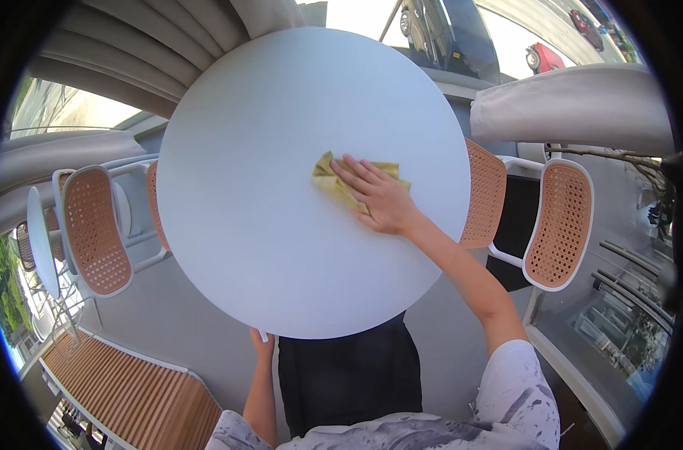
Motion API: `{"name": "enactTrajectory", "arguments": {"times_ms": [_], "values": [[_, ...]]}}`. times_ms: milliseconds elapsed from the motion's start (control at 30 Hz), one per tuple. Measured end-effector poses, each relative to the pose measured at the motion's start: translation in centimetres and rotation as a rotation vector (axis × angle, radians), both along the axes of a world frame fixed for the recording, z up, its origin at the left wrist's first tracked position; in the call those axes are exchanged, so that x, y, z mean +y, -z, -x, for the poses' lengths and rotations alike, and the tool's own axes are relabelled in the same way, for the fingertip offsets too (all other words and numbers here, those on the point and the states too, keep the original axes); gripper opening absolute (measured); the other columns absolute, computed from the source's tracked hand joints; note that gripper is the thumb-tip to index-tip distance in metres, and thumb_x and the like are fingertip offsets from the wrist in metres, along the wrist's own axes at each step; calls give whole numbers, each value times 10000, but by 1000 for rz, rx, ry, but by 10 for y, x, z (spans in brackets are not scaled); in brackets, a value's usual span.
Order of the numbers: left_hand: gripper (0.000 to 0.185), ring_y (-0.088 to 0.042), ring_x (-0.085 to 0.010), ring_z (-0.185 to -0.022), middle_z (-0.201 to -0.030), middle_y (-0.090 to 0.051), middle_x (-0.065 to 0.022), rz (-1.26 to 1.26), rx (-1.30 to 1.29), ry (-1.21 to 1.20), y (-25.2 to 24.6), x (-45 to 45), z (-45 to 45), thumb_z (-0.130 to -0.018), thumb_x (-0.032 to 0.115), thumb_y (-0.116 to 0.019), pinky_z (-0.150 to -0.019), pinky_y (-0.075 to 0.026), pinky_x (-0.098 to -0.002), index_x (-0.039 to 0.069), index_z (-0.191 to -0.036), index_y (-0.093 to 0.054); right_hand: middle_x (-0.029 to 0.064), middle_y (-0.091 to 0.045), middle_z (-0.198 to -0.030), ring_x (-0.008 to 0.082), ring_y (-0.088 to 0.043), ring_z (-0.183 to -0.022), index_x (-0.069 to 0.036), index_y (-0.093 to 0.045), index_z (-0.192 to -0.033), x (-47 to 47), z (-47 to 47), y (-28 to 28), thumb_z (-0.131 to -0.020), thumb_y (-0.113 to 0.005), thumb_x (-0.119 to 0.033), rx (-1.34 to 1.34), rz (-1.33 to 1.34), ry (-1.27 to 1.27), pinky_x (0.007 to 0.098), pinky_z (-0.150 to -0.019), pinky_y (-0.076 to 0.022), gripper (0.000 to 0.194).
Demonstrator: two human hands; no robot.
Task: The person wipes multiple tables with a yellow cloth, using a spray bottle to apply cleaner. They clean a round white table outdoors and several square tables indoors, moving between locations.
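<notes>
My right hand (pixel 379 194) lies palm down on a crumpled yellow-green cleaning cloth (pixel 326 175), pressing it against the top of a round white table (pixel 279 236). Its fingers point up and left, and the cloth sticks out on both sides of them. Down at the near edge of the table is my left hand (pixel 261 344). A small white object (pixel 263 336) shows at its fingers, most of it hidden under the tabletop, so I cannot tell what it is.
White-framed chairs with woven cane backs stand to the left (pixel 96 230) and right (pixel 559 225). A pleated grey curtain (pixel 139 45) hangs beyond the table. A wood-slatted counter (pixel 133 388) is at lower left, a glass panel (pixel 606 337) at right. Cars (pixel 544 58) show outside.
</notes>
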State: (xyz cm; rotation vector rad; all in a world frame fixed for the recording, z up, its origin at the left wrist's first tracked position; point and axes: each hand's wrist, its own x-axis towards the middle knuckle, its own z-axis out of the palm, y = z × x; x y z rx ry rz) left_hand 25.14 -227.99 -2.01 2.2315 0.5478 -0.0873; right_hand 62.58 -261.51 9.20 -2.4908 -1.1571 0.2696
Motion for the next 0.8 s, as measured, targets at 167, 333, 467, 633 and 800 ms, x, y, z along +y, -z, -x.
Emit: {"name": "enactTrajectory", "arguments": {"times_ms": [167,333,467,633,800], "values": [[286,-540,-341,-953,-978,-577,-197,289,214,-114,13,5,-10,-726,93,-577,-819,-415,-397,-39,-979,-564,36,-186,-1441,204,-127,-1341,-144,-222,-1381,-38,175,-29,-798,-413,-265,517,29,-463,354,-1097,-91,625],[288,-540,-340,-954,-980,-576,-197,119,114,18,21,0,-18,-727,95,-577,-820,-415,-397,-39,-982,-562,82,-191,-1435,265,-171,-1323,-12,-228,-1350,-111,233,-70,-773,-487,-149,1207,-225,148,375,-1074,-188,647],[290,-540,-340,-954,-982,-576,-196,103,104,57,23,-1,-28,-727,96,-577,-820,-414,-397,-38,-984,-561,129,-485,-1164,252,-500,-1064,-4,-372,-1231,-174,191,-82,-833,-413,-192,1486,-1251,1324,372,-907,-406,442],[292,-539,-340,-955,-984,-575,-195,87,104,74,17,3,-42,-728,97,-577,-821,-414,-396,-38,-987,-560,109,-538,-1055,189,-517,-960,53,-493,-1095,-183,-2,-61,-859,-410,-170,426,-881,1024,289,-862,-371,335],[294,-539,-339,-956,-985,-574,-194,68,116,88,6,2,-46,-729,98,-578,-822,-414,-396,-37,-990,-558,26,-350,-1367,200,-202,-1314,-109,-432,-1263,-71,-147,-14,-854,-427,-250,0,-173,300,380,-1091,-119,432]]}}
